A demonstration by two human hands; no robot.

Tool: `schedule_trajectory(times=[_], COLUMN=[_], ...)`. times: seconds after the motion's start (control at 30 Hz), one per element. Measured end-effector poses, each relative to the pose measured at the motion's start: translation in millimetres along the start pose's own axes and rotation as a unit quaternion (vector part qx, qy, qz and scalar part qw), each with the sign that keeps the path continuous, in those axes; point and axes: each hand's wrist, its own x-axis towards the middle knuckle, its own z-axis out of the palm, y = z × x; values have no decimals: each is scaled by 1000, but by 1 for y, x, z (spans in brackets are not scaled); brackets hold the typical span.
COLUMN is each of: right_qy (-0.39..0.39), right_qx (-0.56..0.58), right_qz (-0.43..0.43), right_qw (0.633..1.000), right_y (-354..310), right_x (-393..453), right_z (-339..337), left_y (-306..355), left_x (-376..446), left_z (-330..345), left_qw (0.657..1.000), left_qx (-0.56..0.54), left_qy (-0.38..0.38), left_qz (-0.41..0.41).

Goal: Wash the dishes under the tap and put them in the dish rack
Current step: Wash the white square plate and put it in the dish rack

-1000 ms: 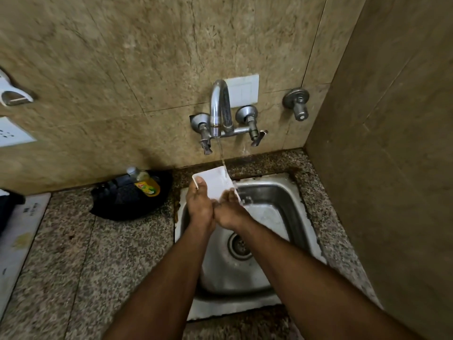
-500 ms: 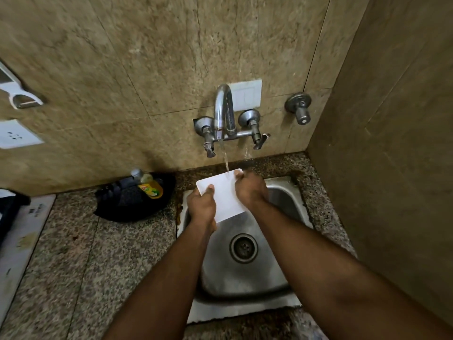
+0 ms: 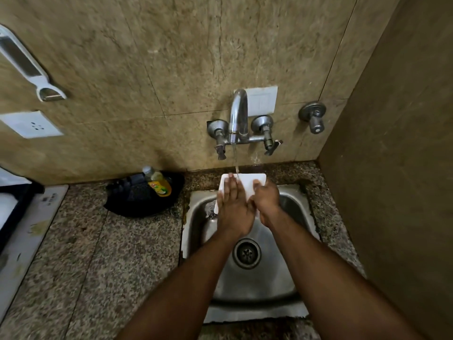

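Observation:
A white rectangular dish (image 3: 250, 184) is held over the back of the steel sink (image 3: 291, 285), under the running tap (image 3: 237, 119). A thin stream of water falls onto its far edge. My left hand (image 3: 234, 209) lies flat on top of the dish with its fingers stretched out. My right hand (image 3: 267, 202) grips the dish's right edge, fingers curled round it. Most of the dish is hidden under my hands.
A black pan (image 3: 144, 197) with a bottle of yellow dish soap (image 3: 158, 182) sits on the granite counter (image 3: 98, 261) left of the sink. A wall stands close on the right. A white board (image 3: 27, 231) lies at the far left. No dish rack shows.
My left hand left the dish's left edge and now lies flat across its top. The dish has tipped flatter and shifted toward the tap; my right hand keeps its grip.

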Motion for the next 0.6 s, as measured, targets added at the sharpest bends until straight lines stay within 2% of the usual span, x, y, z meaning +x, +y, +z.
schedule_trajectory(times=[0.1, 0.23, 0.3, 0.37, 0.47, 0.53, 0.6], right_qy=[41, 64, 74, 84, 135, 149, 141], right_qx=[-28, -75, -84, -71, -63, -76, -68], right_qz=[-35, -61, -68, -67, -46, -37, -45], right_qw=[998, 993, 991, 992, 988, 985, 987], right_y=[6, 16, 13, 6, -5, -12, -11], right_x=[-8, -15, -19, -21, -12, -7, -9], right_z=[-6, -5, -7, -10, -14, -17, -13], left_y=[-2, 4, 10, 16, 17, 15, 14], left_x=[6, 18, 20, 17, 14, 1, -8], left_z=[2, 1, 3, 2, -2, 1, 2], left_qw=[998, 996, 996, 998, 995, 996, 999], left_qx=[-33, -69, -53, -29, -17, 9, -18], left_qy=[-11, -62, -64, -52, -95, -84, -41], left_qz=[45, -14, -34, -33, -4, 18, 7])
